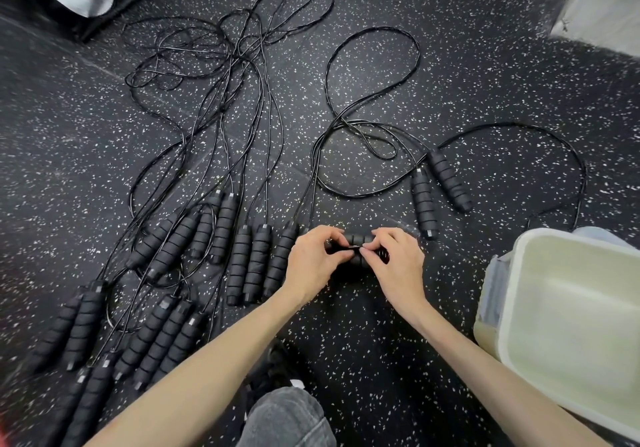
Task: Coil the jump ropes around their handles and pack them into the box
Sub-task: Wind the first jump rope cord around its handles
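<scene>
The left hand (313, 261) and the right hand (394, 263) both pinch one black bundle of handles (356, 244) just above the speckled floor (485, 83). One plastic box (571, 311) sits at the right (it looks bare inside). Two loose handles (440, 187) lie near it

Black rubber floor (467, 76) flecked white; a pale wall base (602, 6) at upper right.

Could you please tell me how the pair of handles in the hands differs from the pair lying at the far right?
Both hands grip the black foam handle pair, held crosswise together; the right-hand black foam pair lies untouched on the speckled floor, splayed, its cord looping loose. Both look the same ribbed black make.
</scene>
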